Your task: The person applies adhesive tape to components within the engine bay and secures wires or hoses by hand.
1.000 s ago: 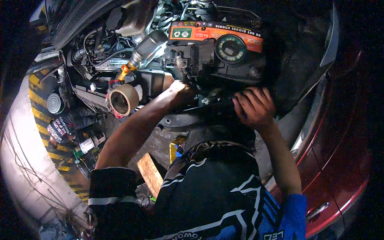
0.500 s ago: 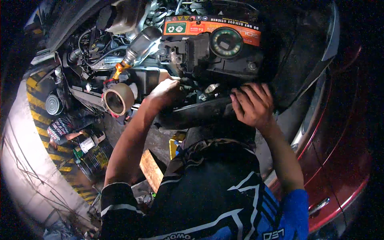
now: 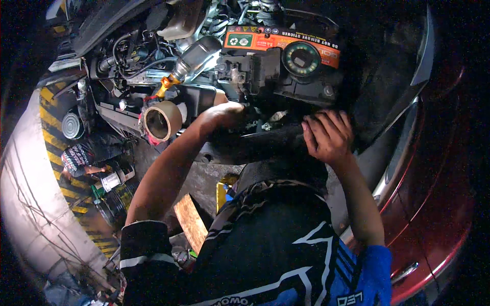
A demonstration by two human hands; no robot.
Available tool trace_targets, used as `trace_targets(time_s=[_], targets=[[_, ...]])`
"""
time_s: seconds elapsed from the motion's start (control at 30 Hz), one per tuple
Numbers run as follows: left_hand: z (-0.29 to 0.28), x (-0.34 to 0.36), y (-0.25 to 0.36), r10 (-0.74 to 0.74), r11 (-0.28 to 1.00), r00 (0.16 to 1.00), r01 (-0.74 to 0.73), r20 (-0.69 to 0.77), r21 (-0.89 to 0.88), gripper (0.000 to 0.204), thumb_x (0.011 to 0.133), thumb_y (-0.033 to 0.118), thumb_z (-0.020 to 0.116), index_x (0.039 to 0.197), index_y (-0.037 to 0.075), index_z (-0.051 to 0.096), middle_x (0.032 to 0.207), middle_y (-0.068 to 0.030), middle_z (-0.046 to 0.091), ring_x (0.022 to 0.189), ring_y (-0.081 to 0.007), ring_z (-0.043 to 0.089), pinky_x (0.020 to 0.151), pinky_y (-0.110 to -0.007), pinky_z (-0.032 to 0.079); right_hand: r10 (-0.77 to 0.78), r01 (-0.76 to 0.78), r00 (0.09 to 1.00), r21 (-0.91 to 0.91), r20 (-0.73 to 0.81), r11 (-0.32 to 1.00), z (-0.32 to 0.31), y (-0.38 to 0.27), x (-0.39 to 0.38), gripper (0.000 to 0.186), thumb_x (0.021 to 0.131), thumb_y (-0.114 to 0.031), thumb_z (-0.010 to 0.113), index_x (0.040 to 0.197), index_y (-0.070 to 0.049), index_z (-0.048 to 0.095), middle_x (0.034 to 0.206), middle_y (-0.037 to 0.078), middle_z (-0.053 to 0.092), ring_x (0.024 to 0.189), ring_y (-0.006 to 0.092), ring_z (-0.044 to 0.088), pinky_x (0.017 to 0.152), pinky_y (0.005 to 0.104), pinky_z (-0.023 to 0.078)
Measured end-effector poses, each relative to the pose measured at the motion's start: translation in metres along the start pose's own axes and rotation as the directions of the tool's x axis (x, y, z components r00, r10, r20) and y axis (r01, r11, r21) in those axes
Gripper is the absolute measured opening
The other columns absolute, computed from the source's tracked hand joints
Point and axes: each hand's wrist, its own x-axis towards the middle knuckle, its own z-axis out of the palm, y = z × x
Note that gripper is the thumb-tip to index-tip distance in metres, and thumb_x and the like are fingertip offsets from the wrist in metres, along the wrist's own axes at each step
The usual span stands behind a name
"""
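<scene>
My left hand [image 3: 228, 115] reaches down into the car's engine bay, below the black battery terminal housing [image 3: 237, 76]. Its fingers vanish into the dark gap, so what they touch is hidden. My right hand [image 3: 331, 135] rests on the black front edge of the bay with bent, slightly parted fingers, and nothing shows in it. Between the hands, a small pale crumpled-looking piece [image 3: 275, 119] lies in the gap. Behind them is the car battery [image 3: 278, 47] with an orange label, and a round, lit ring-shaped device [image 3: 301, 59] sits on it.
A roll of tape [image 3: 176, 118] stands left of my left forearm, beside a grey cylinder [image 3: 199, 55] with an orange end. Hoses [image 3: 148, 65] fill the bay's left side. Below, another person [image 3: 76, 162] crouches by a black coil [image 3: 116, 204]. A dark red car panel [image 3: 434, 204] is at right.
The engine bay has shifted slightly right and down in the picture. My left fingers are more hidden in the gap, while my right hand keeps to the front edge.
</scene>
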Motion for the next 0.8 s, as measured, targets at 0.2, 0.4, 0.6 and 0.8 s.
trace_targets(time_s=[0.2, 0.4, 0.6, 0.8], targets=[[0.031, 0.045, 0.037, -0.247, 0.424, 0.962, 0.213, -0.114, 0.88, 0.025, 0.076, 0.03, 0.069, 0.093, 0.013, 0.074, 0.094, -0.0143, 0.072, 0.086, -0.0303, 0.071, 0.072, -0.04, 0.057, 0.017, -0.017, 1.0, -0.019, -0.018, 1.0, -0.003, 0.002, -0.001, 0.014, 0.08, -0.012, 0.071, 0.089, -0.001, 0.071, 0.084, 0.01, 0.067, 0.078, 0.0261, 0.064, 0.069, 0.0397, 0.046], [0.032, 0.041, 0.004, -0.045, 0.503, 0.996, 0.094, -0.082, 0.859, 0.022, 0.073, 0.024, 0.069, 0.09, 0.01, 0.073, 0.085, -0.0138, 0.071, 0.079, -0.03, 0.071, 0.066, -0.041, 0.057, -0.015, 0.015, 1.0, -0.041, -0.007, 0.999, -0.002, 0.001, -0.002, 0.014, 0.082, -0.013, 0.069, 0.089, -0.001, 0.071, 0.083, 0.012, 0.067, 0.078, 0.0284, 0.063, 0.072, 0.0423, 0.048], [0.021, 0.027, 0.015, 0.24, 0.684, 0.971, -0.171, 0.002, 0.709, 0.024, 0.097, 0.02, 0.049, 0.092, 0.008, 0.069, 0.085, -0.01, 0.068, 0.079, -0.0196, 0.065, 0.075, -0.034, 0.053, 0.009, -0.009, 1.0, -0.033, 0.011, 0.999, -0.003, 0.004, -0.003, 0.014, 0.082, -0.014, 0.069, 0.089, -0.002, 0.072, 0.086, 0.011, 0.067, 0.082, 0.0285, 0.064, 0.076, 0.0431, 0.048], [0.03, 0.044, -0.007, 0.081, 0.472, 0.995, 0.007, -0.052, 0.882, 0.021, 0.078, 0.023, 0.066, 0.092, 0.009, 0.073, 0.085, -0.015, 0.071, 0.076, -0.0319, 0.069, 0.067, -0.039, 0.056, 0.012, -0.012, 1.0, -0.027, 0.006, 1.0, -0.003, -0.001, 0.0, 0.014, 0.082, -0.014, 0.069, 0.09, -0.003, 0.072, 0.086, 0.011, 0.068, 0.083, 0.0277, 0.064, 0.076, 0.0427, 0.048]])
